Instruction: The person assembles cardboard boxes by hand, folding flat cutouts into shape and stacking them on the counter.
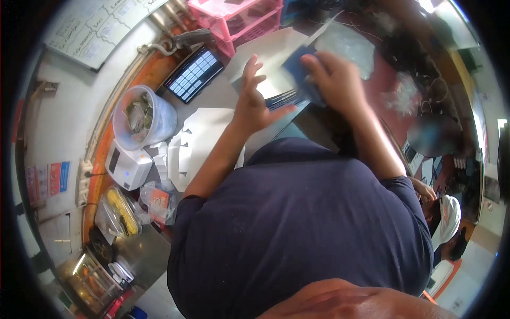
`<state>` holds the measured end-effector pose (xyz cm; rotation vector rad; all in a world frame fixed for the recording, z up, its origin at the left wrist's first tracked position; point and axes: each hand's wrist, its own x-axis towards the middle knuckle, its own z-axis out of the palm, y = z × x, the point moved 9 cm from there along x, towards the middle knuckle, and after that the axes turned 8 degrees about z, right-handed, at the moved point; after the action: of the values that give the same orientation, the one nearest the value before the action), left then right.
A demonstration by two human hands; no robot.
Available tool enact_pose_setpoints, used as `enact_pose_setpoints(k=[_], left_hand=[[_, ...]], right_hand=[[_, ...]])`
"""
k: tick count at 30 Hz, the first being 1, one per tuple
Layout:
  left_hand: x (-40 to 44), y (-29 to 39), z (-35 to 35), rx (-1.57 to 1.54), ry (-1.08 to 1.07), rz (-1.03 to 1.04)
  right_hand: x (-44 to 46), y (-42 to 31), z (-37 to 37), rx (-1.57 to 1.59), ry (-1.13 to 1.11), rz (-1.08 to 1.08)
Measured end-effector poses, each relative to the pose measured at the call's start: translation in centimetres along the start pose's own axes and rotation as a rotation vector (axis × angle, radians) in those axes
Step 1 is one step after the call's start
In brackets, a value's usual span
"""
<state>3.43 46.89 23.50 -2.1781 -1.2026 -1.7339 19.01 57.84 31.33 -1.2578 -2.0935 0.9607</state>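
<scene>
My right hand (337,80) is closed around a blue flat object (302,72), somewhat blurred, above the counter. To its left my left hand (254,101) is raised with fingers spread and nothing in it. Beneath and between the hands lies a pale open sheet or box (265,53), with several dark, thin items (281,100) at its lower edge. A tablet (194,73) showing a grid of tiles lies left of my left hand. White flat cardboard (204,133) rests below the tablet.
At the left stand a clear bucket (162,119) of scraps and a white device (127,166), with plastic bags (119,210) below. A pink rack (247,26) is at the top, a clear plastic bag (348,48) right of it. Another person's white cap (449,215) shows at the right.
</scene>
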Motion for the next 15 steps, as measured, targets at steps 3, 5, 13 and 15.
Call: enact_pose_setpoints(k=[3, 5, 13, 15], left_hand=[[-6.3, -6.3, 1.3, 0.300, -0.371, -0.251], [-8.2, -8.5, 2.0, 0.334, -0.543, -0.340], [-8.1, -5.9, 4.5, 0.320, -0.480, -0.214], [-8.0, -4.4, 5.4, 0.273, -0.424, -0.239]], right_hand=[[1.9, 0.0, -3.5, 0.037, 0.194, -0.109], [2.4, -0.5, -4.4, 0.001, 0.125, -0.118], [1.1, -4.1, 1.7, -0.241, -0.156, -0.285], [0.8, -2.9, 6.1, -0.360, -0.215, -0.396]])
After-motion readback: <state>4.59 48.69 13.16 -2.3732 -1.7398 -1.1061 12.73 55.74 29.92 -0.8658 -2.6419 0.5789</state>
